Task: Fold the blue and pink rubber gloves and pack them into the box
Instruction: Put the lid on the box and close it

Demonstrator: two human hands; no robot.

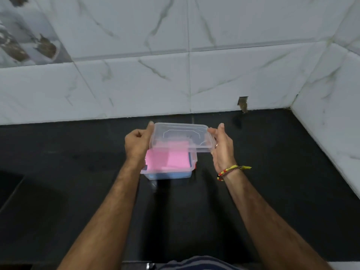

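Both hands, left hand and right hand, pinch the clear lid by its short ends, hovering offset far-right above the box holding the folded pink glove over the blue glove.

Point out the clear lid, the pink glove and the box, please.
clear lid (181, 136), head view, middle of its top panel.
pink glove (167, 159), head view, folded top face inside the box.
box (169, 175), head view, near front wall.

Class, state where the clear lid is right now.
In the head view, the clear lid is at centre, held between the left hand and right hand above the box.
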